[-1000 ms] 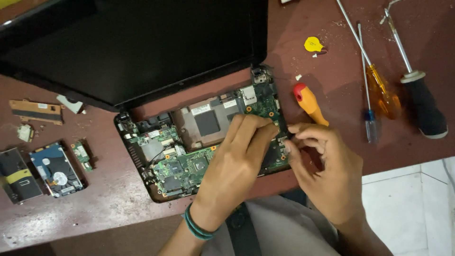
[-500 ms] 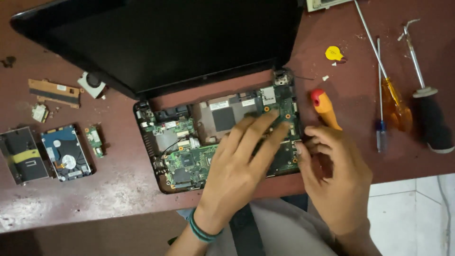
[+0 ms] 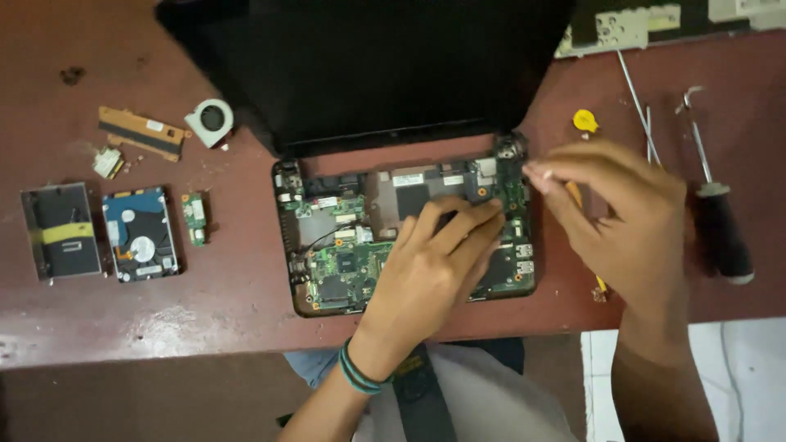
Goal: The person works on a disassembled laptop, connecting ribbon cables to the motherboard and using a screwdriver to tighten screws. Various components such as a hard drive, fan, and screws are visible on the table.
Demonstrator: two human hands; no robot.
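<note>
Laptop base (image 3: 327,270), opened, boards bare, centre of frame on our red table (image 3: 205,327) | left hand (image 3: 430,270) lay flat on it, fingers spread | right hand (image 3: 630,217) hovered at right edge, fingertips pinched together | hard drive (image 3: 141,235), fan (image 3: 211,121) upper left.

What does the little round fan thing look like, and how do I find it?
Start at the big black laptop screen and look just past its lower left corner, on the reddish table. There lies the fan: a small pale casing with a dark round hole. Unlike the flat brown strip beside it, it is round.
</note>
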